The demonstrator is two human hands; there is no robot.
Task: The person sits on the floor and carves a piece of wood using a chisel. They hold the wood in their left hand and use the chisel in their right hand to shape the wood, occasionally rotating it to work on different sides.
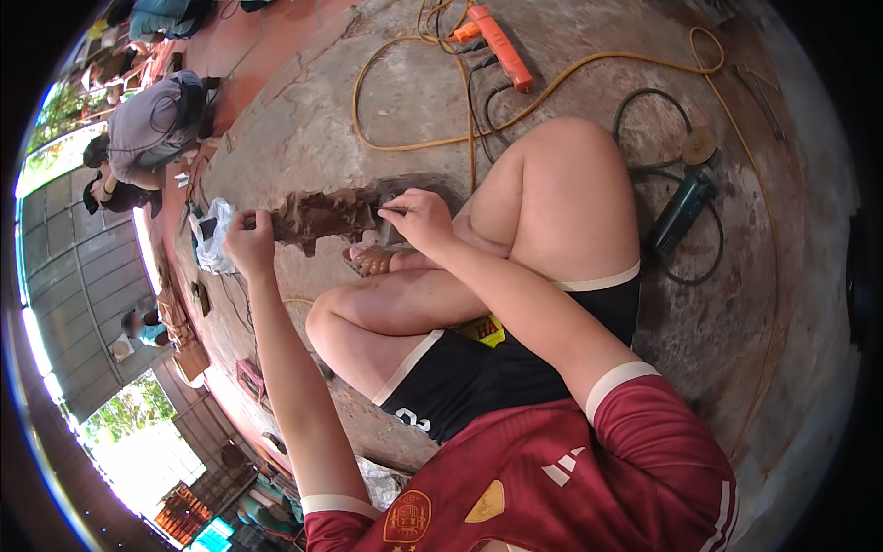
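Note:
A dark brown carved wooden piece (324, 219), rough and irregular in outline, lies in front of my crossed legs. My left hand (249, 243) is closed in a pinch at its left end; the fingertips hide whatever is between them. At the piece's right end, my right hand (421, 221) pinches a small, thin dark thing (394, 208) whose kind I cannot make out. My bare foot (371, 261) rests just below the carving, close to my right wrist.
A white plastic bag (217, 237) sits beyond my left hand. An orange power strip (499, 51) and yellow cord (405, 147) lie ahead on the concrete floor. A dark green angle grinder (682, 213) lies right of my knee. Another person (158, 129) crouches at the far left.

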